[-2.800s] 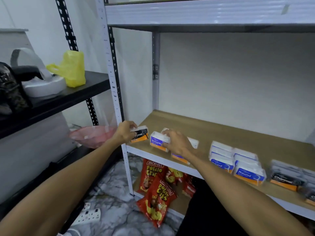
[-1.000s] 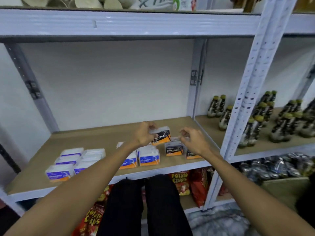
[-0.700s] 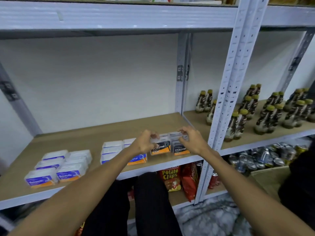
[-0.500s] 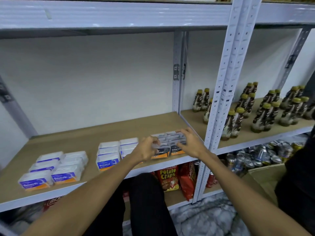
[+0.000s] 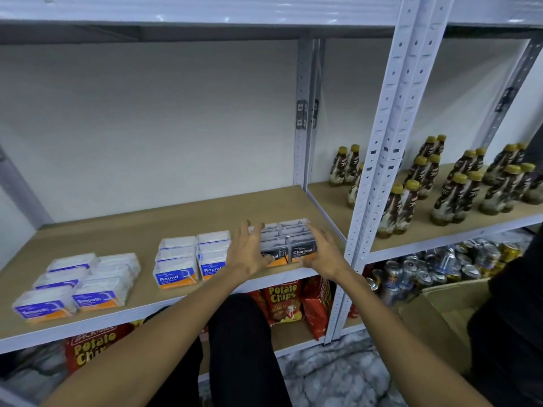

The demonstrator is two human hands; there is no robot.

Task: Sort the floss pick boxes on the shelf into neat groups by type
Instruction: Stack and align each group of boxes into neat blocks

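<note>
Three groups of floss pick boxes stand on the wooden shelf (image 5: pixel 182 218). Blue "Smooth" boxes (image 5: pixel 78 282) sit at the left and blue "Round" boxes (image 5: pixel 192 259) in the middle. Black "Charcoal" boxes (image 5: pixel 289 240) form two rows at the right end. My left hand (image 5: pixel 248 249) lies flat against the left side of the Charcoal group, fingers spread. Against that group's right side rests my right hand (image 5: pixel 323 251), also with fingers extended. Neither hand holds a box. The left hand hides part of the front left Charcoal label.
A white perforated upright (image 5: pixel 390 142) stands just right of the Charcoal boxes. Several dark bottles (image 5: pixel 458 183) fill the neighbouring shelf. Potato chip bags (image 5: pixel 283 298) lie on the shelf below, with cans (image 5: pixel 435 265) in a cardboard box lower right.
My left hand carried a Charcoal box from the left end to the right end, set it into the Charcoal group and let go. Both hands now press the group's sides.
</note>
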